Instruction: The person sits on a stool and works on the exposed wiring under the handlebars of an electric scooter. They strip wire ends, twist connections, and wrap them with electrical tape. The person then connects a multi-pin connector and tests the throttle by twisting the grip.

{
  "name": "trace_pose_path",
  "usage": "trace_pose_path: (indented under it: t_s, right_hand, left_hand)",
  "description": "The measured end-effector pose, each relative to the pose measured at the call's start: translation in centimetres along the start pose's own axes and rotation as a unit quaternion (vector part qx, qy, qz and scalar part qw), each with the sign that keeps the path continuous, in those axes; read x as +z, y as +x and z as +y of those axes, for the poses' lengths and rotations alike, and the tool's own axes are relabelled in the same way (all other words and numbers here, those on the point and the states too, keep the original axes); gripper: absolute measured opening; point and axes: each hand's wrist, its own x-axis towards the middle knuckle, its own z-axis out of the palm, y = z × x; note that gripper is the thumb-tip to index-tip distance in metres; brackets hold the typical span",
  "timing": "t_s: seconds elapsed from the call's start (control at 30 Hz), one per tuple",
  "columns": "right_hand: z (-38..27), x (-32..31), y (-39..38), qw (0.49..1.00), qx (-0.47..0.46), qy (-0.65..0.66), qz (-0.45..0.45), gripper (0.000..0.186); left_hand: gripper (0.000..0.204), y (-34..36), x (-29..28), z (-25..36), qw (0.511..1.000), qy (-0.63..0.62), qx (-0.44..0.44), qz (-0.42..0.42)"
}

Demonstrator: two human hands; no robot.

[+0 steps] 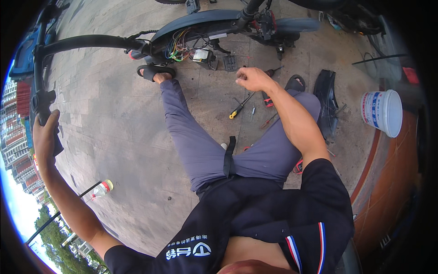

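Note:
My left hand (44,137) is wrapped round the end of a black handlebar (42,98) at the far left. The bar belongs to a black electric bike, whose dark wheel and mudguard (196,19) lie across the top. Colored wires (180,45) spill out of its frame beside a box with a white label (200,55). My right hand (254,79) hovers over the paving with its fingers curled in; whatever they may hold is hidden. Close to it are a black pedal (230,63), a dark power tool (272,71) and a yellow-handled screwdriver (236,111).
A white bucket (392,114) stands at the right, near a black curved mudguard-like part (324,102). Red-handled pliers (267,99) and small tools lie between my legs. A plastic bottle (103,188) is on the paving at lower left. Another vehicle's dark part (358,18) is at upper right.

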Motion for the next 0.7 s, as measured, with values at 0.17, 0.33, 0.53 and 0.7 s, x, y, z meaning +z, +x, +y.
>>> trace_pose_path:
  t_s: [0.17,0.33,0.53,0.7]
  right_hand:
    - [0.2,-0.8,-1.0,1.000,-0.003,0.005,0.026,0.034]
    - [0.8,-1.6,-2.6,0.999,0.029,0.024,0.025,0.034]
    - [1.8,-1.8,-3.7,0.999,0.008,0.015,0.040,0.033]
    - [0.8,-2.0,-4.3,0.998,0.026,0.041,0.040,0.035]
  left_hand:
    - [0.045,0.7,-0.3,-0.9,1.000,0.017,0.003,0.018]
    - [0.053,0.9,-0.6,-2.0,0.999,-0.042,0.018,-0.014]
    - [0.078,1.3,-0.5,-0.1,0.998,-0.052,0.035,0.028]
    - [0.098,8.3,-5.3,5.7,0.975,-0.031,0.112,0.190]
